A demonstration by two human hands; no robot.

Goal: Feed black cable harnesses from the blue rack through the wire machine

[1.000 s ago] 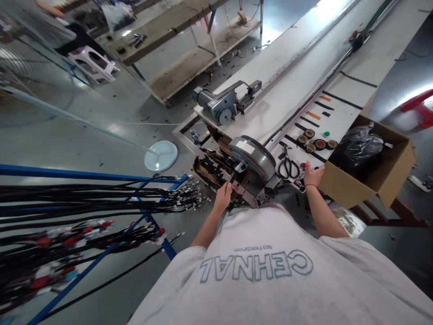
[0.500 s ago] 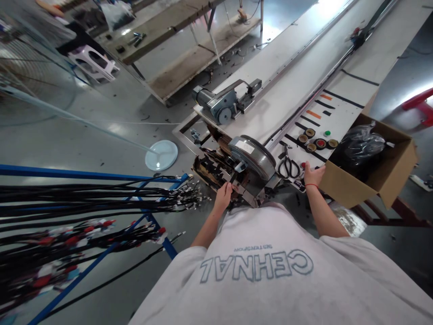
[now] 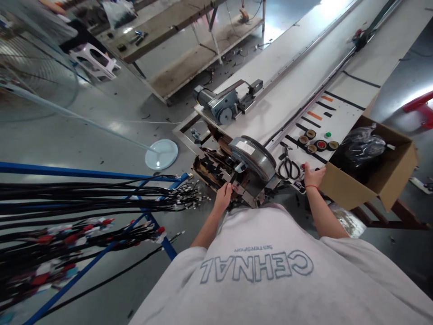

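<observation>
My left hand (image 3: pixel 223 196) is at the near end of a bench machine, its fingers pinched together beside a dark strip-like piece (image 3: pixel 233 178). Whether that piece is held I cannot make out. Just right of it is a large round grey wheel (image 3: pixel 252 155) with a white label. My right hand (image 3: pixel 314 177) rests at the bench's near edge, thumb by a red button (image 3: pixel 303 166), the other fingers stretched toward the cardboard box. Black-handled scissors (image 3: pixel 288 169) lie between the wheel and my right hand.
Several tape rolls (image 3: pixel 310 134) and black and orange strips (image 3: pixel 314 115) lie on the white bench. An open cardboard box (image 3: pixel 394 174) stands right. A motor unit (image 3: pixel 216 104) sits beyond the wheel. Cable bundles (image 3: pixel 101 194) hang on a blue rack (image 3: pixel 84 171) at left.
The view has shifted very slightly. Both hands keep the same place and pose, and nothing on the bench has visibly moved.
</observation>
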